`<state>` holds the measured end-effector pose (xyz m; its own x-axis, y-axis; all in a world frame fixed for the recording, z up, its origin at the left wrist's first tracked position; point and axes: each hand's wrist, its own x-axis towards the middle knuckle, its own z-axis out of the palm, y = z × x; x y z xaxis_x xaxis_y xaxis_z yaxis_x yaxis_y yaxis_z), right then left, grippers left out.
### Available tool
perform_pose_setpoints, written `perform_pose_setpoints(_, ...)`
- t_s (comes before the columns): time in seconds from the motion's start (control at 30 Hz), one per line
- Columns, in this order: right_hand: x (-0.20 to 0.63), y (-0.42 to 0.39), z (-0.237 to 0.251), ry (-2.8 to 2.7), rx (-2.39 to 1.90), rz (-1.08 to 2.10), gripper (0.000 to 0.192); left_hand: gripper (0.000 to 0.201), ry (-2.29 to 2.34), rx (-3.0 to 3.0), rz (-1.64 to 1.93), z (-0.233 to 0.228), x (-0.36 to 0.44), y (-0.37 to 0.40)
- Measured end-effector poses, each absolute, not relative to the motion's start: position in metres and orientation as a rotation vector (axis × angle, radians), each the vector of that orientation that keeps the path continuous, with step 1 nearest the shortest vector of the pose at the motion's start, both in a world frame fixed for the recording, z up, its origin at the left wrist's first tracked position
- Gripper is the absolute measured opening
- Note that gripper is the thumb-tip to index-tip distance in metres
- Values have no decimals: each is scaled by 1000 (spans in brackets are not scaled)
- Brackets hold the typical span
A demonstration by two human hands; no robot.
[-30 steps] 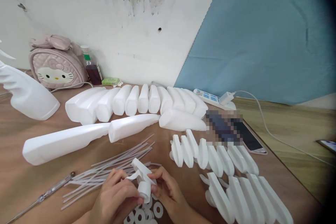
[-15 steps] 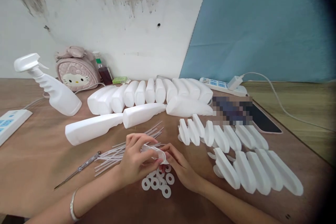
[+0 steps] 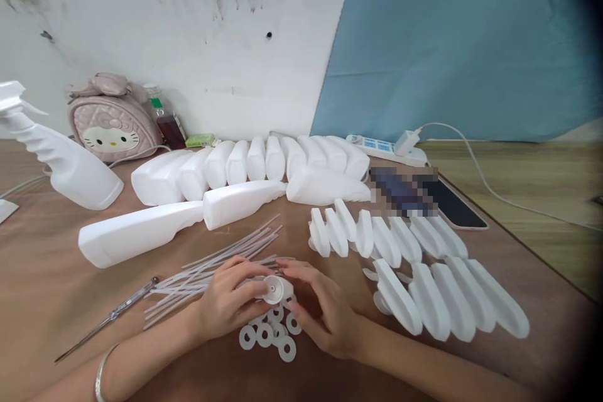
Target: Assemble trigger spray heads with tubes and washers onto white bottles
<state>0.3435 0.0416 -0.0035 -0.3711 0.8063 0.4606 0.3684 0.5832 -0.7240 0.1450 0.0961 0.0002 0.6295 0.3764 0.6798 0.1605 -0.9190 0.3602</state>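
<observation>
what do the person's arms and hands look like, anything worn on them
The left hand and right hand are both ungloved, with slim fingers. A narrow, shiny silver-coloured bangle circles the left forearm. The right forearm shows no jewellery. Neither forearm has a sleeve in view. The nails are too small to make out.

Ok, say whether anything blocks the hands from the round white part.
Nothing visible does: the left hand holds the round white part, and the right hand curls at its other side. The white washers lie below, not between.
</observation>
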Motion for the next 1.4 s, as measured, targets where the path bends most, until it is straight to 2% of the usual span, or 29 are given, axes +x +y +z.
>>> perform_pose_setpoints(0.17,346,45,-12,-2236,-848,257,37,10,444,2620,1051,-4,145,97)
perform_pose_setpoints(0.47,347,52,-10,-2285,-905,34,32,12,403,2584,959,-4,146,101)
perform_pose_setpoints(0.57,347,53,-12,-2270,-929,28,25,11,413,2632,937,-3,145,100)
perform_pose_setpoints(0.87,346,56,-13,-2211,-850,306,24,10,418,2690,951,-2,145,99)
perform_pose_setpoints(1.03,347,54,-17,-2230,-812,262,38,9,398,2667,963,0,147,99)
perform_pose_setpoints(1.17,348,54,-19,-2234,-808,254,40,10,377,2631,924,0,147,99)
perform_pose_setpoints(1.27,348,54,-17,-2260,-791,229,38,11,353,2623,898,-1,146,99)
perform_pose_setpoints(1.4,347,55,-11,-2314,-789,122,26,13,349,2627,889,-2,145,98)
